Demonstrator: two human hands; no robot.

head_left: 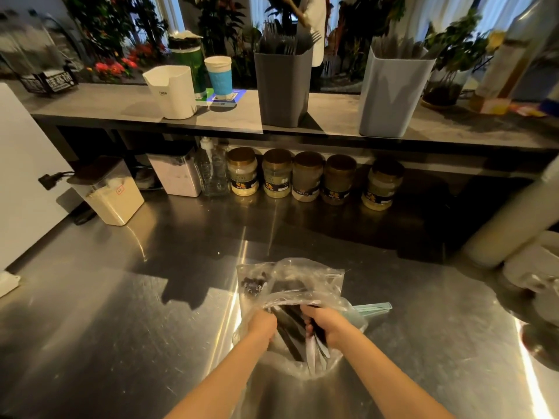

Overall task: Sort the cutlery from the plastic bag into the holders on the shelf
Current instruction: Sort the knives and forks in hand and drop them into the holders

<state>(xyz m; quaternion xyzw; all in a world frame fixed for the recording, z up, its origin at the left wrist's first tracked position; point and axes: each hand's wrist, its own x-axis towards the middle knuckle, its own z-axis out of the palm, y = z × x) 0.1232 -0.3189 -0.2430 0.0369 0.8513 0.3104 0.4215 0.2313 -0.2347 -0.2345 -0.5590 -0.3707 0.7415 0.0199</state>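
- Gripping the crinkled plastic bag [305, 276] at its rim is the left hand [262, 325]; the right hand [325, 325] curls round glossy black cutlery [290, 322] inside it.
- The bag lies on a scratched steel counter [121, 297].
- 5 round jars [242, 176] stand beyond.
- On the shelf [338, 116], a tapered dark grey holder [282, 86] carries forks and a pale grey holder [393, 92] carries dark utensils.

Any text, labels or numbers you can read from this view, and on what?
Nothing reads clearly.
Black basket: white characters, blurred.
White holder: small logo, too small.
Jars under the shelf: labels blurred.
Clear lidded box: red tag, too small.
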